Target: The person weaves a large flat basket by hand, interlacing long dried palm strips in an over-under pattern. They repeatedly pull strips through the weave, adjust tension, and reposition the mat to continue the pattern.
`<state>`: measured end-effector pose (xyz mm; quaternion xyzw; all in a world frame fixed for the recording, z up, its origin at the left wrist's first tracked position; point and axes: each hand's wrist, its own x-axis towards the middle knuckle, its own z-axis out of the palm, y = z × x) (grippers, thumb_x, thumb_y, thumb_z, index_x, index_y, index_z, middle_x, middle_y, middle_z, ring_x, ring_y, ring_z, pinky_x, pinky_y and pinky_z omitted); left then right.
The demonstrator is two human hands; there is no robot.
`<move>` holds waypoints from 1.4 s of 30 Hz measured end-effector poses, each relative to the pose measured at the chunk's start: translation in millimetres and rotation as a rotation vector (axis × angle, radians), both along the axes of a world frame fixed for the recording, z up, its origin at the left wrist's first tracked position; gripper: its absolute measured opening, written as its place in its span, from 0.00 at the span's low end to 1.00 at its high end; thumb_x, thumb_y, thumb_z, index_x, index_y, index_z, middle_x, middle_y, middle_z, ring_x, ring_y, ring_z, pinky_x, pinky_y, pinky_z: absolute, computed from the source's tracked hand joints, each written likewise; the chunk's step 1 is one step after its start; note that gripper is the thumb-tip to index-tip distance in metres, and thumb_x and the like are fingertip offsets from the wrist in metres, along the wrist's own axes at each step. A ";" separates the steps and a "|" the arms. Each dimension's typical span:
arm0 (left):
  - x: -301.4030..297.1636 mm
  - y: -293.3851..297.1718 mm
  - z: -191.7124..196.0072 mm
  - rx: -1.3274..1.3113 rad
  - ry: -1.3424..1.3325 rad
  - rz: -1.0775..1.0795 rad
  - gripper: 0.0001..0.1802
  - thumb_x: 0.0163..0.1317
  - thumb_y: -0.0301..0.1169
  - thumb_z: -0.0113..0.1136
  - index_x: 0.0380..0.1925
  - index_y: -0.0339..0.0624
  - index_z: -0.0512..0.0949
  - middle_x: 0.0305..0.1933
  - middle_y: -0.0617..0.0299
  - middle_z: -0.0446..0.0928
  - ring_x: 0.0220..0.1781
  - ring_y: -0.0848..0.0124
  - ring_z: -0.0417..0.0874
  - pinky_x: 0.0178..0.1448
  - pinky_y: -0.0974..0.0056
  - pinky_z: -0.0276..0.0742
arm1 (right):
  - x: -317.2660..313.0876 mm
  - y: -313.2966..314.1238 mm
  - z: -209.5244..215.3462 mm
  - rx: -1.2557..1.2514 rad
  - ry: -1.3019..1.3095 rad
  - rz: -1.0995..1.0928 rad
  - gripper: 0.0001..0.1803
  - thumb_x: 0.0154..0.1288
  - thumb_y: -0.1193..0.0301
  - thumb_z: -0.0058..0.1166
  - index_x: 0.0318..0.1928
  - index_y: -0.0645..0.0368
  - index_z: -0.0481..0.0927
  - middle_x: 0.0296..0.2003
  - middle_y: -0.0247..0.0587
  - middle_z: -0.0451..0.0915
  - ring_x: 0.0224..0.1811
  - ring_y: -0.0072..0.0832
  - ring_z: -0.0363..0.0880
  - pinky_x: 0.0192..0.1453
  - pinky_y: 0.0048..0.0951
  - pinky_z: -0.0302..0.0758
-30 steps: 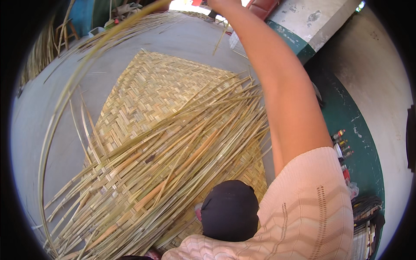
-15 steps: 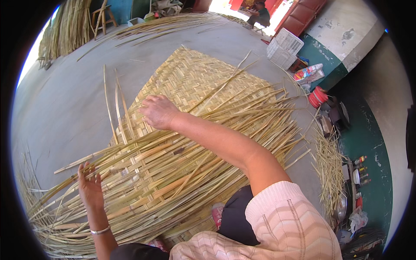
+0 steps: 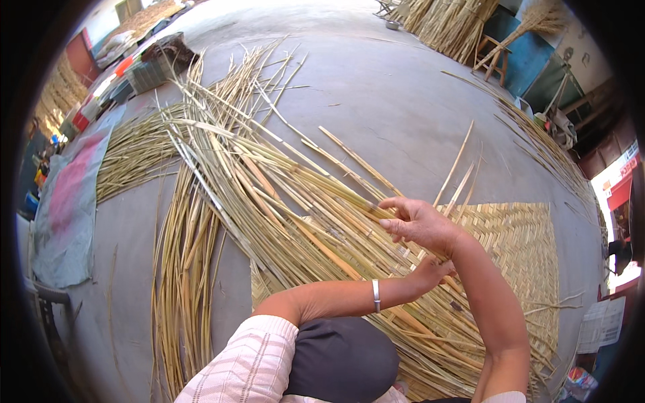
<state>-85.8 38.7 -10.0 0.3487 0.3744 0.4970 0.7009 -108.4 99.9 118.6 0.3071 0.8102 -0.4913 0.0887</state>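
Observation:
Long split reed strips [image 3: 282, 195] lie in a thick layer over a woven mat [image 3: 514, 235] on the floor. My right hand [image 3: 420, 221] is above the mat's near-left part, with thumb and fingers curled round the end of a reed strip [image 3: 359, 199]. Just below it, my left hand [image 3: 430, 274] reaches across from the left, low over the strips. Its fingertips are partly hidden near my right wrist, so its grip does not show. A few loose strips [image 3: 459, 185] stick out past the mat's far edge.
Another reed bundle [image 3: 185, 269] lies at the left, beside a pale cloth with a pink patch [image 3: 70, 195]. Boxes [image 3: 151, 70] stand at the far left. Upright reed sheaves [image 3: 443, 27] and a broom [image 3: 531, 23] are at the back right. A white crate [image 3: 600, 327] is at the right.
The view has swung to the left. My hands, far apart before, are now close together, the left forearm reaching across to the right. My right fingers have come onto a strip end.

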 end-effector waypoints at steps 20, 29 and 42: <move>-447.9 -129.1 -101.7 -0.238 -0.486 1.411 0.25 0.74 0.47 0.37 0.41 0.34 0.71 0.37 0.53 0.78 0.38 0.61 0.82 0.43 0.56 0.84 | 231.4 -55.2 -119.6 0.546 -0.062 -0.105 0.02 0.67 0.71 0.52 0.38 0.53 0.77 0.30 0.46 0.79 0.31 0.46 0.79 0.35 0.39 0.75; -497.0 -117.0 -12.0 0.182 -0.373 1.251 0.07 0.70 0.31 0.50 0.37 0.41 0.75 0.29 0.63 0.78 0.28 0.72 0.79 0.34 0.66 0.79 | 240.7 -60.1 -161.3 0.621 -0.125 -0.106 0.03 0.64 0.72 0.53 0.38 0.55 0.77 0.31 0.51 0.79 0.36 0.53 0.77 0.38 0.47 0.73; -469.5 -160.6 -88.6 -0.317 -0.112 1.163 0.18 0.73 0.39 0.45 0.52 0.36 0.70 0.54 0.50 0.76 0.52 0.60 0.83 0.44 0.61 0.85 | 221.2 -46.0 -162.4 0.573 -0.356 0.018 0.06 0.63 0.71 0.52 0.39 0.56 0.78 0.33 0.56 0.80 0.37 0.55 0.78 0.41 0.50 0.74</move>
